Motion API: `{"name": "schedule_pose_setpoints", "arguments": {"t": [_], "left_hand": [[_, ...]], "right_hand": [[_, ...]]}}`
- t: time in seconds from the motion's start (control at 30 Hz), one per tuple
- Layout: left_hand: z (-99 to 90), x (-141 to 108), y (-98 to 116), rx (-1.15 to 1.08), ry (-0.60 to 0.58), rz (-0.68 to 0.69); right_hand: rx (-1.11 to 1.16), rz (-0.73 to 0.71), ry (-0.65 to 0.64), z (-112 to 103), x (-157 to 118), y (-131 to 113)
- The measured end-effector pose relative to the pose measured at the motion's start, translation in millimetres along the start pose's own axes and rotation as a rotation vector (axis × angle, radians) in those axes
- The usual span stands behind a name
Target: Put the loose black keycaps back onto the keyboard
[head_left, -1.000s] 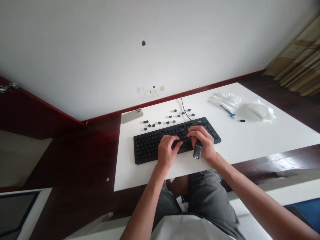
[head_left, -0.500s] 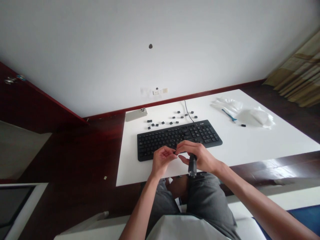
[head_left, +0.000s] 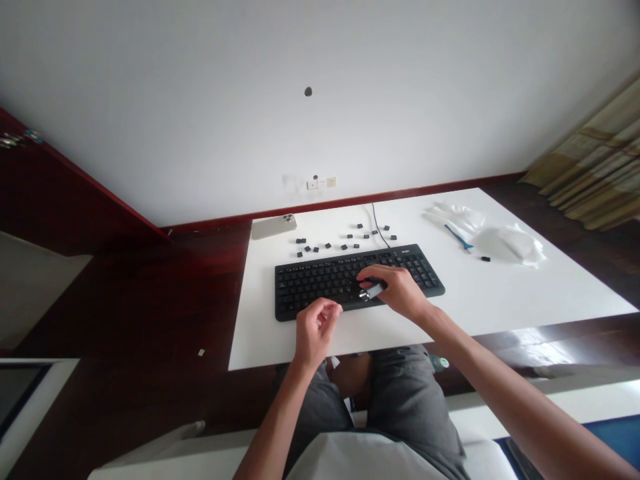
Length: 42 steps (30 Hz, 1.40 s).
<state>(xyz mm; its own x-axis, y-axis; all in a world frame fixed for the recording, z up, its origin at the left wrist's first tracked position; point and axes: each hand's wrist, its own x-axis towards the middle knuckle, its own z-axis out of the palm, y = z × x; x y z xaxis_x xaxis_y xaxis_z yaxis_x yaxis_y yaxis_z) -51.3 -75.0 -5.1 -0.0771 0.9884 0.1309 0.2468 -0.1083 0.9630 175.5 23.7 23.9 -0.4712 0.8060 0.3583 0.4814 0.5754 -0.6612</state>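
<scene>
A black keyboard point(head_left: 315, 283) lies across the table, with several bare spots among its keys in the middle. My right hand point(head_left: 400, 288) is over the keyboard's right-centre part, its fingers closed round a small grey keycap puller point(head_left: 373, 292) with a shiny metal end pointing left. My left hand point(head_left: 316, 327) is at the keyboard's front edge, thumb and fingertips pinched together. Whatever it may hold is hidden. Several loose black keycaps point(head_left: 328, 246) are scattered behind the keyboard.
On the white table point(head_left: 525, 293) a phone point(head_left: 273, 228) lies at the back left. To the right are a blue brush point(head_left: 457, 237), a small black piece point(head_left: 485, 259) and crumpled clear plastic point(head_left: 510, 243). A cable point(head_left: 379, 223) runs back from the keyboard.
My hands have moved apart. The right has gone up over the keys and turned the puller from pointing towards me to pointing left; the left has moved slightly left and towards me.
</scene>
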Motion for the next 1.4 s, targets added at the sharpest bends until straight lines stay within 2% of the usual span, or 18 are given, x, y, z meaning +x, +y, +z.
{"name": "schedule_pose_setpoints", "arguments": {"t": [0.27,0.57,1.0,1.4], "left_hand": [[-2.0,0,2,0.021,0.027,0.005],[-2.9,0,3,0.033,0.019,-0.02],[-3.1,-1,3,0.004,0.027,-0.029],[-2.8,0,2,-0.001,0.021,-0.023]], "right_hand": [[-0.281,-0.103,-0.074,15,7,10],[-0.39,-0.09,-0.17,9,8,4],[-0.349,-0.179,-0.193,8,14,9],[-0.269,-0.169,-0.143,10,12,15]]}}
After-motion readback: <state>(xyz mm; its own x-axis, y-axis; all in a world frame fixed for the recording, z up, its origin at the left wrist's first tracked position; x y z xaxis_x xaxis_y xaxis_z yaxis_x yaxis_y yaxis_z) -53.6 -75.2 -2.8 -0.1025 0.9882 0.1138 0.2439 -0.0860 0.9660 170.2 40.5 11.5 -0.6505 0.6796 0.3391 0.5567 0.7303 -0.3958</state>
